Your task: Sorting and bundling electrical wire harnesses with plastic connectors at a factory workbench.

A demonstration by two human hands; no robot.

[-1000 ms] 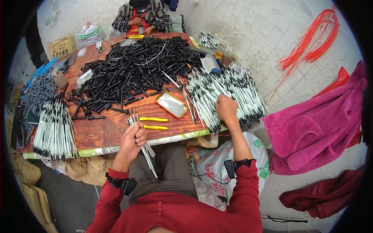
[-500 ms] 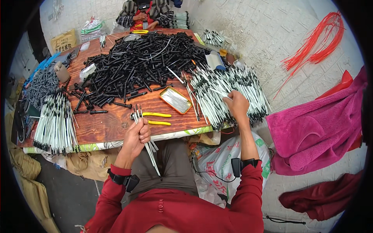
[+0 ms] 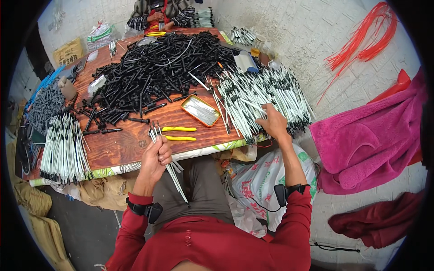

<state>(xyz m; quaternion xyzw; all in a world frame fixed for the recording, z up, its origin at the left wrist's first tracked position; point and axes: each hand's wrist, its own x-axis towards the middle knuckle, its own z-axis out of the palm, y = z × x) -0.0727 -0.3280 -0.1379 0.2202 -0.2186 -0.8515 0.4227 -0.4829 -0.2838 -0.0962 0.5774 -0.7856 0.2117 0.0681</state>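
My left hand (image 3: 156, 157) is wrapped round a few white rods (image 3: 176, 183), held at the near edge of the counter (image 3: 115, 151). My right hand (image 3: 275, 123), thumb and fingers apart, is at the rod pile (image 3: 242, 106) on the right; I can't tell if its fingertips touch. Just right of my left hand lie yellow-handled pliers (image 3: 180, 129), then an open tin (image 3: 195, 118); black parts (image 3: 149, 74) heap up on the far side.
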